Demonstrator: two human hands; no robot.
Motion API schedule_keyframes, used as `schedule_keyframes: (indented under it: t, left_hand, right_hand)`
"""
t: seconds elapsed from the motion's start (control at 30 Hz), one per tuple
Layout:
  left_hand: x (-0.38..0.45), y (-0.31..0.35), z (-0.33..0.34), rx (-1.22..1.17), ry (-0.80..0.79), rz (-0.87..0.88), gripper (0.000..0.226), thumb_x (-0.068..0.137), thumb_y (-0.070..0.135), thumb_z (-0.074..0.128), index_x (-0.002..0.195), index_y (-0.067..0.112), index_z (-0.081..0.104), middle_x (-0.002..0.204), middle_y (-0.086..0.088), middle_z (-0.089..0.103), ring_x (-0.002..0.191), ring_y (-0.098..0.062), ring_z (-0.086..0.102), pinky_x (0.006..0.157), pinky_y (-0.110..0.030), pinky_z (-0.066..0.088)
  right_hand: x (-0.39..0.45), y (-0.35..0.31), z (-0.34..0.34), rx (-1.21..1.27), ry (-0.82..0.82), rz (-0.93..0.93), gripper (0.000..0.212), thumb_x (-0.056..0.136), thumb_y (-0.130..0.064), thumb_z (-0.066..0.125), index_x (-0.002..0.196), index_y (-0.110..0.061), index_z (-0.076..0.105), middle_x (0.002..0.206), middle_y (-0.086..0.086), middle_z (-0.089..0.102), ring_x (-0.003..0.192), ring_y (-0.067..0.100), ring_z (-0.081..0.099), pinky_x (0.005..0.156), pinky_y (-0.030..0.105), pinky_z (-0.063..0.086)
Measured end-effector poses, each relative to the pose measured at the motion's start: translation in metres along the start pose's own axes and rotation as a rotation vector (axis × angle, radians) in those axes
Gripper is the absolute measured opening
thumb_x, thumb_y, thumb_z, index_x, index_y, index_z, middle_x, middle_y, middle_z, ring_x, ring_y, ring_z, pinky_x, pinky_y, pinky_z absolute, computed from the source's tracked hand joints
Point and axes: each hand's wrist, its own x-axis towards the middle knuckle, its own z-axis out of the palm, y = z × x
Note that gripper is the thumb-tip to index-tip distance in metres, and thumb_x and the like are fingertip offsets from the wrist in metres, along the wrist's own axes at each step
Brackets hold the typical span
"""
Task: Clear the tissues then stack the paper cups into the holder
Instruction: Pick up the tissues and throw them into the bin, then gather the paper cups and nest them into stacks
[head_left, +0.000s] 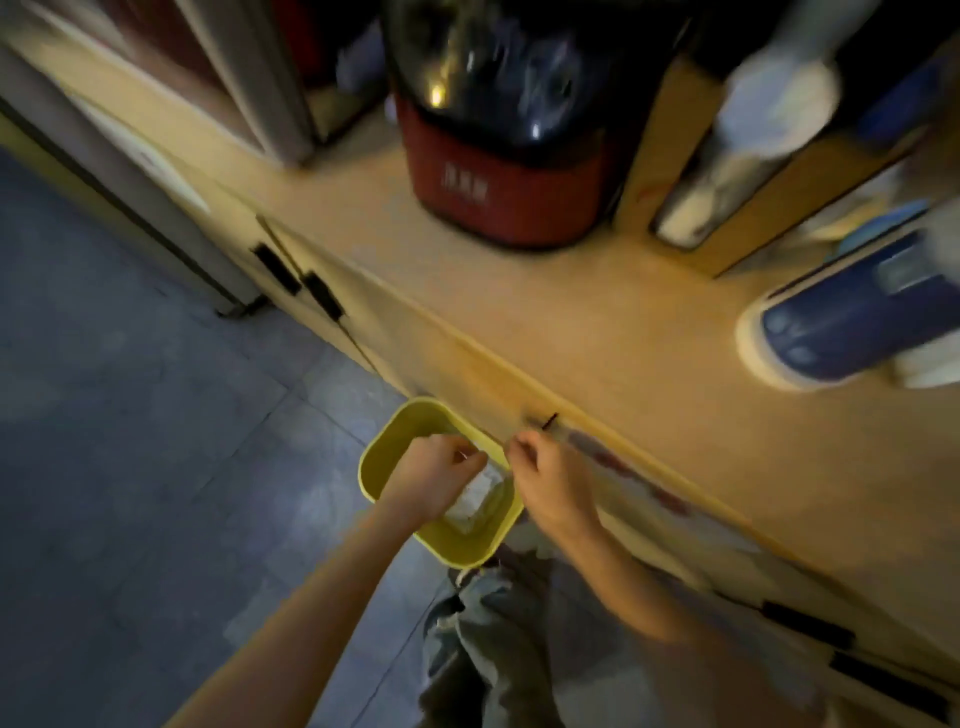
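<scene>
The frame is motion-blurred. A yellow waste bin (395, 441) stands on the floor against the cabinet front. White tissue (480, 501) lies inside it. My left hand (434, 480) hovers over the bin's mouth with its fingers curled; a white speck shows at its fingertips, but I cannot tell whether it grips tissue. My right hand (550, 480) is beside it at the bin's right rim, fingers curled with nothing visible in them. On the counter at the back right, a clear tube-like holder (711, 176) leans with white paper cups (779, 98) in it.
A wooden counter (597, 322) runs diagonally across the view. On it stand a red and black appliance (504, 171) and a blue and white appliance (841, 322) at the right edge. Cabinet doors with black handles (298, 286) face the grey tiled floor (130, 415).
</scene>
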Motion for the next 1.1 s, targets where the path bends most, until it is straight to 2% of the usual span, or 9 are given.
schedule_keyframes:
  t: [0.1, 0.3, 0.43, 0.53, 0.63, 0.7, 0.87, 1.0, 1.1]
  left_hand:
    - [-0.019, 0.061, -0.041, 0.015, 0.045, 0.137, 0.019, 0.086, 0.021, 0.053, 0.081, 0.007, 0.065, 0.084, -0.019, 0.070, 0.085, -0.033, 0.063, 0.068, -0.034, 0.042]
    - [-0.056, 0.189, -0.077, 0.031, 0.028, 0.381, 0.016, 0.084, 0.015, 0.056, 0.088, 0.007, 0.069, 0.089, -0.016, 0.072, 0.088, -0.029, 0.064, 0.071, -0.030, 0.042]
    - [-0.077, 0.265, -0.061, -0.010, 0.004, 0.559, 0.011, 0.083, 0.015, 0.057, 0.081, 0.013, 0.067, 0.079, -0.011, 0.071, 0.078, -0.024, 0.062, 0.069, -0.030, 0.041]
    - [-0.083, 0.314, -0.034, -0.018, -0.013, 0.709, 0.010, 0.083, 0.019, 0.057, 0.075, 0.020, 0.062, 0.071, -0.004, 0.067, 0.067, -0.014, 0.057, 0.061, -0.023, 0.037]
    - [-0.084, 0.346, 0.002, -0.028, -0.037, 0.787, 0.011, 0.084, 0.012, 0.058, 0.091, 0.009, 0.066, 0.083, -0.004, 0.068, 0.067, -0.003, 0.054, 0.065, -0.012, 0.040]
    - [-0.076, 0.358, 0.025, 0.042, -0.020, 0.838, 0.024, 0.083, 0.010, 0.057, 0.106, 0.008, 0.061, 0.098, -0.007, 0.064, 0.082, -0.008, 0.056, 0.076, -0.016, 0.045]
    - [-0.039, 0.376, 0.062, 0.384, -0.017, 0.794, 0.068, 0.076, -0.002, 0.054, 0.139, 0.009, 0.029, 0.148, -0.014, 0.029, 0.138, -0.026, 0.027, 0.113, -0.030, 0.024]
    - [-0.015, 0.384, 0.082, 0.710, -0.029, 0.708, 0.078, 0.079, -0.005, 0.048, 0.145, 0.011, 0.008, 0.157, -0.015, 0.001, 0.145, -0.029, -0.001, 0.118, -0.038, 0.013]
    - [-0.008, 0.386, 0.089, 0.884, -0.044, 0.655, 0.080, 0.084, -0.001, 0.049, 0.146, 0.013, 0.001, 0.157, -0.016, -0.008, 0.145, -0.032, -0.009, 0.118, -0.042, 0.015]
  right_hand:
    - [-0.019, -0.033, -0.049, 0.152, 0.159, 0.015, 0.023, 0.087, -0.024, 0.052, 0.082, -0.004, 0.063, 0.074, 0.022, 0.068, 0.071, 0.037, 0.063, 0.067, 0.043, 0.047]
    - [-0.056, -0.058, -0.167, 0.359, 0.419, 0.097, 0.014, 0.087, -0.027, 0.052, 0.080, -0.019, 0.061, 0.062, 0.001, 0.062, 0.069, 0.030, 0.063, 0.072, 0.051, 0.053]
    - [-0.071, -0.041, -0.237, 0.347, 0.616, 0.098, 0.025, 0.084, -0.036, 0.047, 0.082, -0.015, 0.060, 0.070, 0.013, 0.068, 0.069, 0.031, 0.063, 0.066, 0.046, 0.050]
    - [-0.068, -0.015, -0.281, 0.335, 0.690, 0.169, 0.012, 0.088, -0.025, 0.050, 0.086, -0.016, 0.059, 0.078, 0.015, 0.069, 0.075, 0.033, 0.063, 0.069, 0.044, 0.050]
    - [-0.065, 0.011, -0.319, 0.365, 0.778, 0.243, 0.007, 0.087, -0.017, 0.051, 0.091, -0.017, 0.056, 0.079, 0.005, 0.064, 0.077, 0.029, 0.061, 0.072, 0.039, 0.048]
    - [-0.063, 0.031, -0.337, 0.346, 0.837, 0.305, 0.017, 0.084, -0.013, 0.056, 0.101, -0.013, 0.056, 0.091, 0.006, 0.063, 0.085, 0.026, 0.059, 0.079, 0.039, 0.049]
    - [-0.051, 0.088, -0.367, 0.133, 0.730, 0.389, 0.064, 0.070, -0.015, 0.072, 0.127, -0.010, 0.043, 0.132, 0.013, 0.047, 0.125, 0.029, 0.040, 0.101, 0.041, 0.037]
    - [-0.039, 0.120, -0.370, 0.006, 0.530, 0.359, 0.098, 0.060, -0.023, 0.078, 0.141, -0.008, 0.024, 0.150, 0.014, 0.028, 0.139, 0.032, 0.022, 0.113, 0.040, 0.023]
    - [-0.030, 0.132, -0.367, -0.030, 0.459, 0.352, 0.104, 0.059, -0.022, 0.077, 0.143, -0.010, 0.018, 0.153, 0.013, 0.022, 0.141, 0.030, 0.017, 0.116, 0.038, 0.017]
